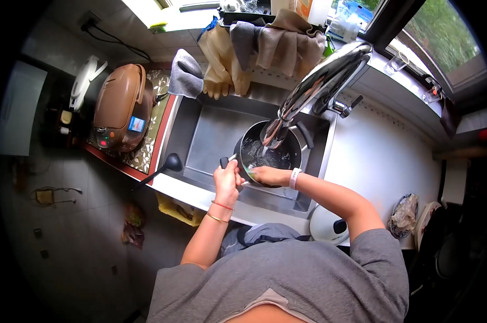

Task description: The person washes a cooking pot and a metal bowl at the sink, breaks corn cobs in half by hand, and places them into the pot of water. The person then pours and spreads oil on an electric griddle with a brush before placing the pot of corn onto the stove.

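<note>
In the sink [216, 126] stands a dark cooking pot [294, 156], with water moving inside it under the chrome faucet [321, 75]. My left hand [227, 178] is closed around the pot's near-left handle. My right hand [271, 176] reaches inside the pot at its near wall. Its fingers press something green [249, 171] that looks like a scrubbing pad, mostly hidden by the fingers. A second pot handle [305, 134] sticks out on the far right side.
A black ladle [172, 162] lies across the sink's left edge. Left of it stands a brown rice cooker [121, 107]. Rubber gloves [222, 59] and cloths [286, 46] hang behind the sink. A white lid [326, 223] lies at the front right, and a wrapped bundle [403, 215] farther right.
</note>
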Available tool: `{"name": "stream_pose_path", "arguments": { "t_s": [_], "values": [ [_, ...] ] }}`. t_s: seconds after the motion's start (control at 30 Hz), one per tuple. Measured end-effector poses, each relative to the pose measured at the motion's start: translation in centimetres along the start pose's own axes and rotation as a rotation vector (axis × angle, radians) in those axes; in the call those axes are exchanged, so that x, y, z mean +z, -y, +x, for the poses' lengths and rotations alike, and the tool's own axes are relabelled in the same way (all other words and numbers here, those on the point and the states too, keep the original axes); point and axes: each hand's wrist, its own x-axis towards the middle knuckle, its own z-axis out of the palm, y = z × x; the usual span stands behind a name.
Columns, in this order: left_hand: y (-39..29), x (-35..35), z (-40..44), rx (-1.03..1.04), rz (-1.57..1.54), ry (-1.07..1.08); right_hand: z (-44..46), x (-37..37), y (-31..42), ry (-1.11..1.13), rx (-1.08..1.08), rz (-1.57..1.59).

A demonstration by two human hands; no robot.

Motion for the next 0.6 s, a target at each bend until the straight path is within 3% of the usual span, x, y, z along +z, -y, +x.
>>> {"name": "stream_pose_path", "arguments": {
  "t_s": [0.07,0.1,0.2,0.27,0.3,0.33,0.4,0.5,0.53,0.6],
  "values": [
    [1.3,0.2,-0.9,0.062,0.077,-0.013,0.6,0.3,1.1,-0.050,0.312,0.722],
    [2.4,-0.4,-0.8,0.097,0.152,0.022,1.5,0.7,1.9,-0.282,0.333,1.101],
    [2.7,0.1,-1.9,0.114,0.269,0.017,3.4,-1.1,-0.2,-0.557,0.063,1.602],
    [3.1,0.0,-1.9,0.118,0.274,0.016,4.6,-1.1,-2.3,-0.519,-0.128,1.775],
    [3.0,0.1,-1.5,0.123,0.272,0.020,5.5,0.3,-2.6,-0.704,-0.020,1.538],
    [2.8,0.2,-1.0,0.125,0.277,0.026,3.9,0.9,0.6,-0.736,0.144,1.524],
    [1.9,0.4,0.0,0.117,0.217,-0.012,1.8,2.1,1.8,-0.371,0.322,1.243],
    [-1.0,-0.2,1.0,0.103,0.192,0.023,0.5,2.0,-1.0,-0.121,0.413,0.453],
    [-1.9,-0.6,1.1,0.105,0.233,0.043,-0.4,0.5,-2.6,0.090,0.050,-0.021],
    [-2.8,-1.0,1.0,0.123,0.256,0.090,-2.3,-1.3,-4.2,0.110,0.230,-0.743]
  ]
}}
